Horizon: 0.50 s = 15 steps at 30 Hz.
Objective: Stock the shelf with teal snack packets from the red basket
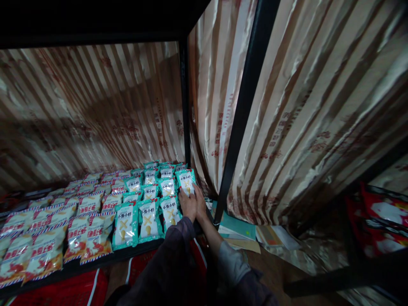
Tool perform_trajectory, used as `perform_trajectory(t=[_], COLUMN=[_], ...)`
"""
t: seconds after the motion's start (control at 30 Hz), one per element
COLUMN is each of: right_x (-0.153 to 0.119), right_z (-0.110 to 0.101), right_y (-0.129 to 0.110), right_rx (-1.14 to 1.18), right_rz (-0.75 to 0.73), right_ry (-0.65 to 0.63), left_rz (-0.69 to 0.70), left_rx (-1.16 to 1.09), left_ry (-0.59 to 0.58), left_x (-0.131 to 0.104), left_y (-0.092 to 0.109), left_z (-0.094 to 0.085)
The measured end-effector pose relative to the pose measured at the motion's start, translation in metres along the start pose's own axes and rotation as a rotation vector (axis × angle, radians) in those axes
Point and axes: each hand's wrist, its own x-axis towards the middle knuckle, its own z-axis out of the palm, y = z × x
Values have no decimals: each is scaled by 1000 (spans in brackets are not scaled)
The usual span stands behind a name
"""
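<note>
So both hands are on one teal packet (pixel 186 180) at the right end of the shelf (pixel 149 246), up near the black corner post (pixel 185 110). Left hand (pixel 188 206) has its fingers curled on the packet's lower end, and the right hand (pixel 200 204) is closed in on the lower right side, pretty much touching the left. Can't tell how hard either one is squeezing, the fingertips are partly hidden. The packet leans with its top toward the far side, with other teal packets (pixel 148 219) right next to it on the left and near sides, and past those, on the left, a big spread of striped-edge packets (pixel 43 255). What would worry me is the crowding: those bags look puffy and slick, so pushing this one too far left could shove its neighbours out of line or tip one over. The near row sits close to the shelf's front edge, and a sleeve dragging across it might knock a packet down by the red crates (pixel 63 291) below. On the right, I reckon too loose a hold could let the bag slide off by the post, toward the papers (pixel 237 227) lower down. And squeezing too hard could crush whatever's inside, or maybe even pop a seam, if the filling's as brittle as it looks on the print.
</note>
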Motion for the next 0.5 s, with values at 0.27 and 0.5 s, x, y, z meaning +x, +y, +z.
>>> perform_trajectory(t=[0.27, 0.5], right_x=[9, 13], right_z=[7, 15], right_y=[13, 23], right_rx=[-182, -449], right_rz=[-55, -108], right_ry=[-38, -89], left_rz=[153, 219], left_rx=[4, 17], left_ry=[-68, -88], left_x=[-6, -2], left_y=[21, 20], left_z=[39, 37])
